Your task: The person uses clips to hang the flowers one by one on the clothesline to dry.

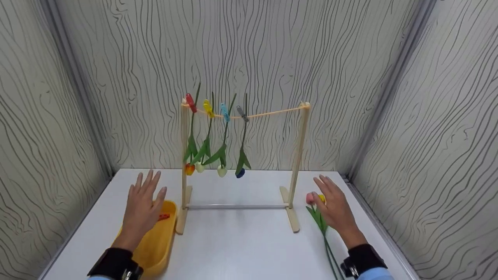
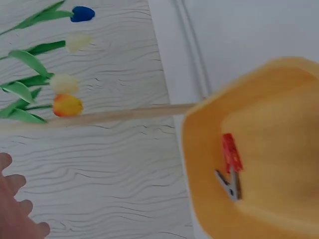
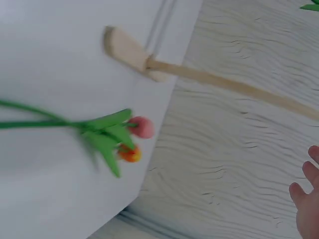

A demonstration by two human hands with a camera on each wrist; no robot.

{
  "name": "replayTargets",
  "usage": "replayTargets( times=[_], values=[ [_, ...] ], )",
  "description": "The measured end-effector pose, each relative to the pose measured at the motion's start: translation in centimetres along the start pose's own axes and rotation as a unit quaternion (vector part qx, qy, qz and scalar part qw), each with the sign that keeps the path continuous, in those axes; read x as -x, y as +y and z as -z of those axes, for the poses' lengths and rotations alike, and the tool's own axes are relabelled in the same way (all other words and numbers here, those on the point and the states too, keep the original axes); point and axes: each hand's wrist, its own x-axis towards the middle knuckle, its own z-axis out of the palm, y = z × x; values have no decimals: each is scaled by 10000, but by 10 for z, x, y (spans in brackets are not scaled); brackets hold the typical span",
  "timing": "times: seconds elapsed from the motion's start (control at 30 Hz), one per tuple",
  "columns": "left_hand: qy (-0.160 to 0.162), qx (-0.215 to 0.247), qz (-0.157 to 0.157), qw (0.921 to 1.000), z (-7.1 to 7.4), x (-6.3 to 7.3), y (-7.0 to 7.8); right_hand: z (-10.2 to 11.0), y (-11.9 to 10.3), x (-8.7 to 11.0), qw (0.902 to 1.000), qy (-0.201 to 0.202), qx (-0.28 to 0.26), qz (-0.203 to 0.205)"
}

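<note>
My left hand (image 1: 143,208) hovers with fingers spread above the yellow tray (image 1: 155,249), holding nothing. Inside that tray, the left wrist view shows a red clothespin (image 2: 231,152) and a grey clothespin (image 2: 230,186). On the other side, my right hand (image 1: 334,204) is raised, fingers extended, over two artificial tulips, one pink (image 3: 141,127) and one orange-yellow (image 3: 130,153), lying on the table. Several tulips hang head down from an orange string (image 1: 272,113), held by a red clothespin (image 1: 191,103), a yellow one (image 1: 209,108), a blue one (image 1: 225,112) and a grey one (image 1: 242,113).
A wooden frame with a left post (image 1: 184,155) and right post (image 1: 298,159) carries the string. A thin clear rod (image 1: 237,206) joins its feet. The white table (image 1: 233,249) is enclosed by wood-patterned walls (image 1: 249,46).
</note>
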Motion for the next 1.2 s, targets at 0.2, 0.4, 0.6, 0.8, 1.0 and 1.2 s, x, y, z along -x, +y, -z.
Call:
replayTargets(
  times=[0.2, 0.4, 0.6, 0.8, 1.0, 1.2],
  values=[
    [-1137, -546, 571, 9904, -11, 19, -49, -11, 43, 55, 9917, -1077, 674, -209],
    [-1614, -935, 463, 9814, -35, 22, -71, -15, 69, 90, 9779, -1888, 870, -213],
    [-1879, -1438, 254, 9713, -53, 22, -74, -14, 78, 106, 9675, -2335, 942, -225],
    [-1892, -1834, -168, 9645, -69, 21, -77, -12, 86, 112, 9552, -2706, 1182, 219],
    [-1885, -2172, -293, 9573, -86, 21, -84, -14, 94, 120, 9531, -2483, 1380, 1044],
    [-1544, -2327, -263, 9599, -94, 28, -88, -14, 99, 123, 9489, -2520, 1377, 1306]
  ],
)
